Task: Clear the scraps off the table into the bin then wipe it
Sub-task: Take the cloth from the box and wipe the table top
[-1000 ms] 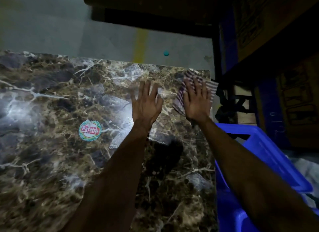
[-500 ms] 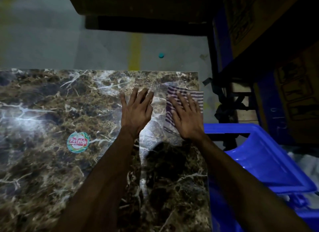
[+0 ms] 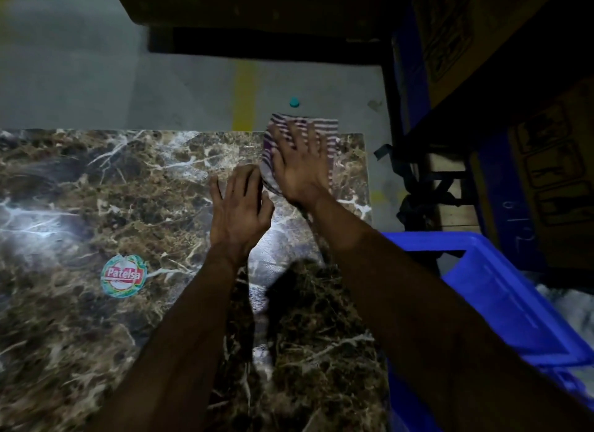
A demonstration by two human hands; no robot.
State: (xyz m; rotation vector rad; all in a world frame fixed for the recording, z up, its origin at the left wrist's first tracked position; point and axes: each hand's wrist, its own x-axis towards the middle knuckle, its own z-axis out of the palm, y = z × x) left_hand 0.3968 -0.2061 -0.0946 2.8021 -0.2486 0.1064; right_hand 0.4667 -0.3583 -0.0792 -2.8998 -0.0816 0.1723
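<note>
A: Right hand [image 3: 300, 171]?
B: Flat, fingers spread, pressing the purple-and-white striped cloth [image 3: 331, 132] on the brown marble-patterned table [image 3: 96, 181], upper centre of frame; the cloth overhangs the far edge.
A: Left hand [image 3: 238, 206]?
B: Open, fingers loosely bent, resting on the table just left of the cloth.
A: Bin?
B: Blue plastic bin [image 3: 501, 303], right of frame, beside the table. Round Patelsa sticker [image 3: 123, 275] centre-left.

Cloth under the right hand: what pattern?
Purple and white stripes on the cloth, pressed flat by the right hand at the table's far edge; head view, the only one.
</note>
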